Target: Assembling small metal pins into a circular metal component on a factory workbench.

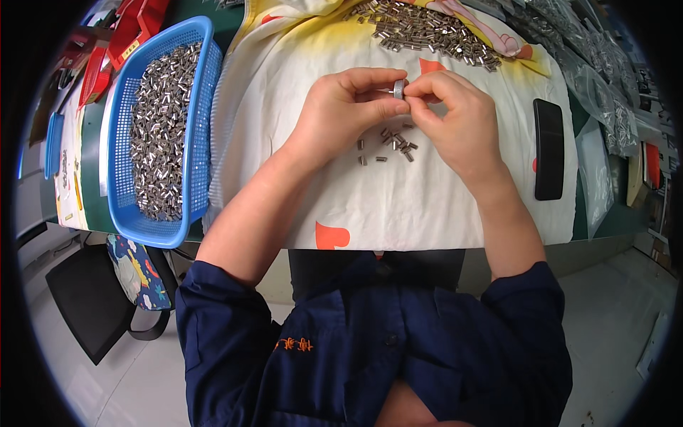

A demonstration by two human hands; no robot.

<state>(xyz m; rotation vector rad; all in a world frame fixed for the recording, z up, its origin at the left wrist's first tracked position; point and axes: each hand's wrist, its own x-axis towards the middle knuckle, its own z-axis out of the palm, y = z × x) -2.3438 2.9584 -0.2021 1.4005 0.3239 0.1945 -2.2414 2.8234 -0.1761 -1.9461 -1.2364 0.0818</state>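
Observation:
Above the cloth, my left hand [340, 112] pinches a small grey metal ring [398, 89] between thumb and fingers. From the other side, my right hand [461, 122] meets it with thumb and forefinger pressed together at the ring's edge. Whether those fingertips grip the ring or a small part against it, I cannot make out. Below both hands lies a loose group of short metal pins [407, 148], several of them scattered singly. A large heap of similar pins [434, 32] is spread at the far side of the cloth.
A blue plastic basket [196, 142] full of short metal pins stands on the left. Under my hands is a white patterned cloth [277, 220]. A black phone [548, 149] lies on its right side. Clear plastic bags [605, 92] crowd the far right; red bins [131, 35] stand far left.

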